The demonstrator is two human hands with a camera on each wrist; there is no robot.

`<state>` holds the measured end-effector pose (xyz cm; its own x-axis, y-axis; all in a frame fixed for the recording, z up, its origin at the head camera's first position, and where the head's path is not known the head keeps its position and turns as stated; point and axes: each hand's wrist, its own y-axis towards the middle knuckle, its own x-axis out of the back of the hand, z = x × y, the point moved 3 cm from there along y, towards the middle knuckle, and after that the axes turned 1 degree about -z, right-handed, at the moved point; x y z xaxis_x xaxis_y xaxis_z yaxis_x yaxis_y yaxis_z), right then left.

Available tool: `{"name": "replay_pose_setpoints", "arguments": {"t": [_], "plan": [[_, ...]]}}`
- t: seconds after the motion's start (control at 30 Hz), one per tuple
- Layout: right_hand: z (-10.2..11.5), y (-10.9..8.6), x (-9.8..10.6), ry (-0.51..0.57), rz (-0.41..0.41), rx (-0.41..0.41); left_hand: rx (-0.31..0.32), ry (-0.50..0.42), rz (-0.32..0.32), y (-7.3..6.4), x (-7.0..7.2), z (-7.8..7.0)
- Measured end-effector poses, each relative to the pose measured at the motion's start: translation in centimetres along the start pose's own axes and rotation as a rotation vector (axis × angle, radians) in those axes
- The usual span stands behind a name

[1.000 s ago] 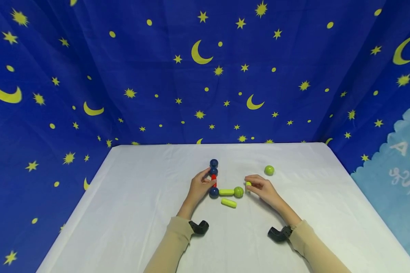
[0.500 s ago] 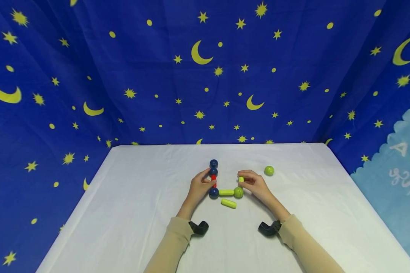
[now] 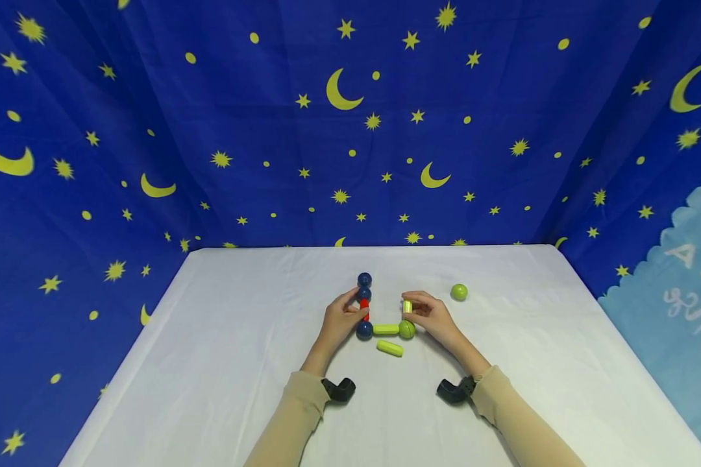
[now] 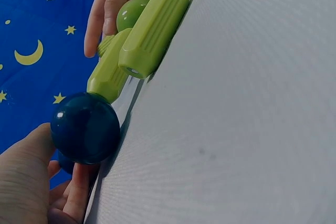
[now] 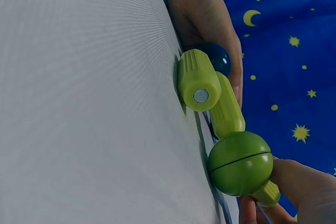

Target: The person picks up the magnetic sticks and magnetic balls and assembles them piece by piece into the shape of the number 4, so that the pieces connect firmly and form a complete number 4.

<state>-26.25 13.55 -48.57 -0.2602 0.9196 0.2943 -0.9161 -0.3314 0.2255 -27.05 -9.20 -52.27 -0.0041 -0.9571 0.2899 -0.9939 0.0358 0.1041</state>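
Across the white cloth-covered tabletop (image 3: 210, 363), a row of toy pieces is forming two sides of an angular shape. Down the left side, a glossy dark blue ball (image 3: 365, 279) is touching a second dark blue ball (image 3: 364, 294), followed by a short red rod (image 3: 365, 311) and a third dark blue ball (image 3: 365, 330) at the near left corner. From there a ribbed lime-green rod (image 3: 385, 329) is running right to a grooved green ball (image 3: 406, 330).

Those two sides are looking done; the right side seems to be only starting. Two pieces are lying unused: a loose lime-green rod (image 3: 390, 349) (just on the near side of the joined one) and a loose green ball (image 3: 459, 292) at the far right.

Both forearms are reaching in from the near edge, angling towards each other. The left hand (image 3: 340, 319) is steadying the left side, its fingers clamped on the red rod. The right hand (image 3: 435, 314) is pinching another lime-green rod (image 3: 407, 305) at the grooved ball's far side; whether it is firmly attached, I cannot tell.
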Motion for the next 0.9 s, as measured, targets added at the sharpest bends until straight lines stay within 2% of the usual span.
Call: {"name": "replay_pose_setpoints", "arguments": {"t": [0.17,0.33,0.63,0.9], "plan": [[0.11,-0.02,-0.09,-0.036,0.029,-0.018,0.020,-0.002,-0.004,0.08,-0.08,0.10],[0.05,-0.07,-0.15,-0.055,0.049,-0.044,0.010,0.002,-0.010,0.17,-0.16,0.19],[0.01,-0.25,-0.05,-0.045,0.033,-0.084,-0.013,-0.007,-0.008,0.17,-0.23,0.21],[-0.17,-0.15,-0.02,-0.036,0.017,-0.086,0.024,0.006,-0.007,0.06,-0.24,0.06]]}}
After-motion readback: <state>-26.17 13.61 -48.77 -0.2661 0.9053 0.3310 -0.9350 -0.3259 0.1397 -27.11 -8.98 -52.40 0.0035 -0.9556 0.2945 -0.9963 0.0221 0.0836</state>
